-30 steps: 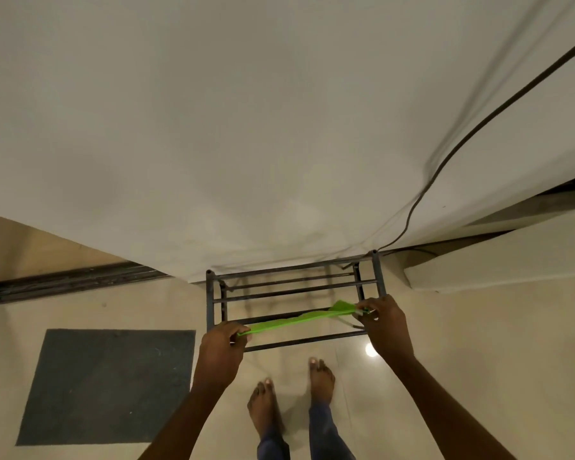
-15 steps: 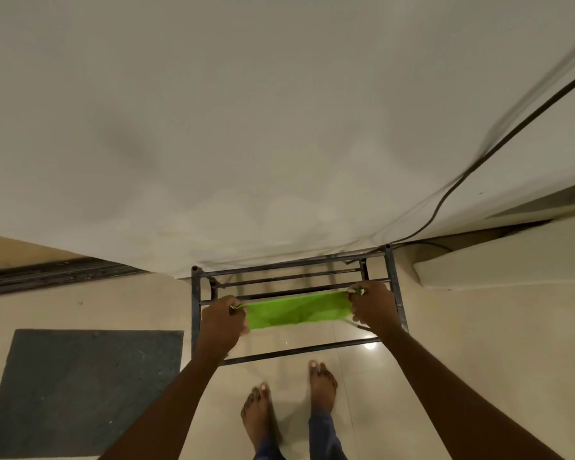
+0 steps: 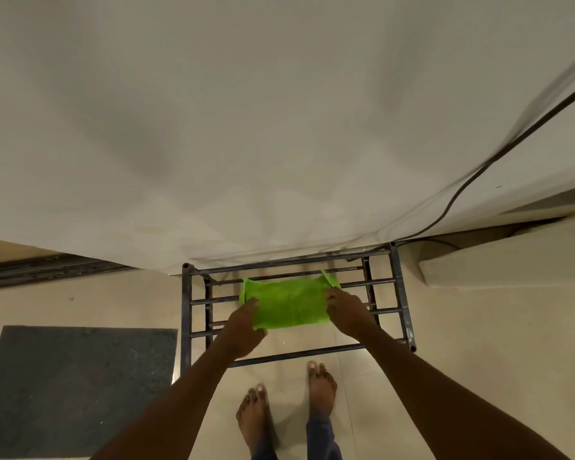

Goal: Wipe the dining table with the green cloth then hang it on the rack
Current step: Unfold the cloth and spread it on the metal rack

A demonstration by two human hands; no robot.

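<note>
Fingers (image 3: pixel 251 305) hold green cloth (image 3: pixel 287 303) lengthwise along rack (image 3: pixel 399 293) bars.

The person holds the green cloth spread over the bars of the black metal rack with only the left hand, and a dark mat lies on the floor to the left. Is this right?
Not quite. The head view shows both hands on the green cloth: the left hand at its left edge and the right hand at its right edge. The rest holds: the cloth is spread over the black metal rack, and a dark mat lies to the left.

Both forearms bare, no sleeves, watch or rings visible; left hand (image 3: pixel 244 330) and right hand (image 3: pixel 349 313) ungloved; feet bare; dark blue trouser cuffs at both ankles.
</note>
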